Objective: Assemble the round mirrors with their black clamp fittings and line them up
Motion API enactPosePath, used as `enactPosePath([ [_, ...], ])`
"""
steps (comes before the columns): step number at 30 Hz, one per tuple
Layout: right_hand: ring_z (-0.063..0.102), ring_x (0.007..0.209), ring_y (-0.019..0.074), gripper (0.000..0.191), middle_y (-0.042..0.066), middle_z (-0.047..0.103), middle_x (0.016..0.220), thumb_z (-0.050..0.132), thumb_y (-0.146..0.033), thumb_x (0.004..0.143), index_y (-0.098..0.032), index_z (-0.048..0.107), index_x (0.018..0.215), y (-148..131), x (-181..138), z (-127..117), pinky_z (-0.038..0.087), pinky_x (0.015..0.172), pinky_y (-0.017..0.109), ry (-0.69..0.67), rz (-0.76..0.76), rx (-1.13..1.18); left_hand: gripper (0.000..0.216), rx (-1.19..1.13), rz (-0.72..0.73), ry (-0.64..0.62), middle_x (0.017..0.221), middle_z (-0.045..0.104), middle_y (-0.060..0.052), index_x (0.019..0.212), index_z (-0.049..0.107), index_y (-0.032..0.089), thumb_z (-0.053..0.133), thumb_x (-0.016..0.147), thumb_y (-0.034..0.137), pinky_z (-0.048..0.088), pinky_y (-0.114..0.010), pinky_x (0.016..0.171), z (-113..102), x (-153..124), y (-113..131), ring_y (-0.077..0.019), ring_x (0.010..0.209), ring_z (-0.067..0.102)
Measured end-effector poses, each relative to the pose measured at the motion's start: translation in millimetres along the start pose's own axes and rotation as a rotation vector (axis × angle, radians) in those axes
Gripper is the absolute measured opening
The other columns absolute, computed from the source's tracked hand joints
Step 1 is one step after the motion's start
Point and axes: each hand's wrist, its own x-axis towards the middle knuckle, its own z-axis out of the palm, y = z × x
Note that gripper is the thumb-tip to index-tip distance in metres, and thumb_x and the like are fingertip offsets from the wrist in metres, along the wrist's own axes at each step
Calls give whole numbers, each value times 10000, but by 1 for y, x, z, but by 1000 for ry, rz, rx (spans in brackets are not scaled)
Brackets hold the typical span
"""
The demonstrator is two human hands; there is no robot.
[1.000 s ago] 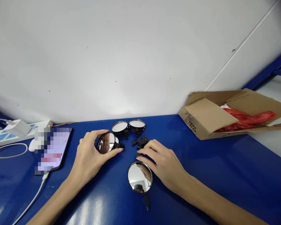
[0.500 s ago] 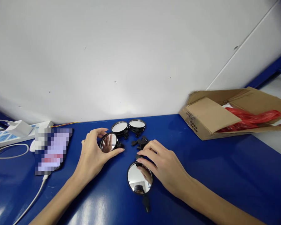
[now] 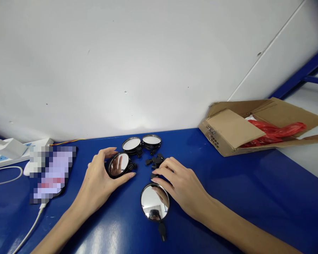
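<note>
My left hand curves around a small round mirror with a black rim, fingers at its far side and thumb along the near side. This mirror appears to lie on others, beside two more stacks of round mirrors, the middle one and the right one. With thumb and fingertips, my right hand pinches a small black plastic piece, partly hidden. Several similar black pieces lie in a pile just beyond. Closer to me, a round mirror with a black stem lies face up.
On the left are a phone with a white cable and a white power strip. An open cardboard box holding a red plastic bag stands at the right, near the white wall.
The mirror at my left hand has settled lower and flatter. My right hand keeps its pinch on the small black piece. The whole view has shifted slightly.
</note>
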Motion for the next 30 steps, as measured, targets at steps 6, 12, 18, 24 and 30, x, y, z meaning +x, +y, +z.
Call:
enactPosePath([
  [6,723,1009,193,179,41,761,1076,650,-304,1171,-207,799,1151,2,2,4,598,723,313,27,5,18,784,-15,-18,-52,1468,738,-79,1501,555,347,885,857,650,502,-642,1161,-5,-8,-1,-380,1342,700],
  [12,665,988,214,90,39,754,1039,731,-271,1123,-225,805,1099,3,4,8,551,654,319,48,-66,-28,744,-61,-76,-59,1509,727,-75,1507,545,360,823,900,688,545,-624,1121,-7,-13,-1,-382,1360,700],
  [18,586,924,226,103,48,727,945,792,-289,1083,-200,822,1040,0,11,11,495,622,329,136,-100,-75,734,-126,-104,-81,1535,721,-65,1520,541,379,804,923,717,612,-516,979,-12,-15,2,-375,1389,695],
  [24,553,856,213,108,46,731,897,767,-252,1096,-182,809,1025,-1,13,11,481,661,342,278,-119,-109,763,-127,-112,-69,1493,756,-68,1521,538,375,820,907,730,619,-454,845,-12,-14,4,-376,1347,726],
  [30,532,758,188,253,42,679,797,617,-146,1124,-145,782,932,-32,29,-14,484,688,358,280,-353,-114,821,-57,-82,-28,1450,774,-87,1528,546,350,825,873,758,585,-598,1014,-11,-13,2,-431,1323,730],
])
